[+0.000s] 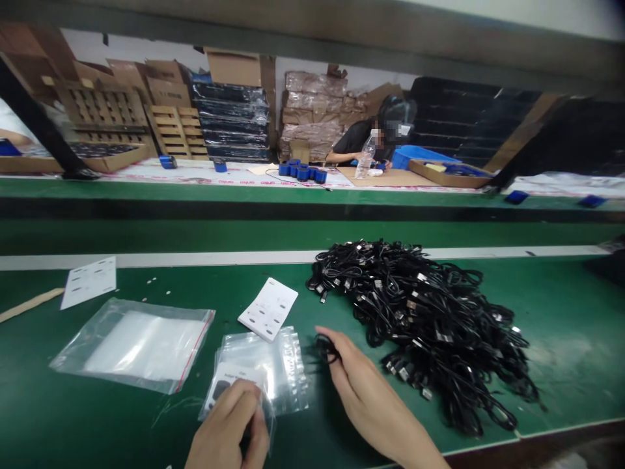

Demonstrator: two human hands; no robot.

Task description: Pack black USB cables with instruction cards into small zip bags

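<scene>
My left hand (229, 426) is at the bottom centre, fingers closed on a small clear zip bag (244, 381) with a printed card inside, the top one of a stack of small bags (283, 365). My right hand (364, 391) reaches in from the lower right, and its fingertips pinch a coiled black cable (325, 345) just left of a big heap of black USB cables (430, 319). A white sticker sheet (268, 308) lies just beyond the bags.
A large clear zip bag with a red strip (137, 345) lies at left on the green bench (561, 326). Another white sheet (89, 281) and a wooden stick (29, 304) lie at far left. Across the bench a person (364, 140) sits among blue rolls (303, 171), a bottle (365, 158) and cartons.
</scene>
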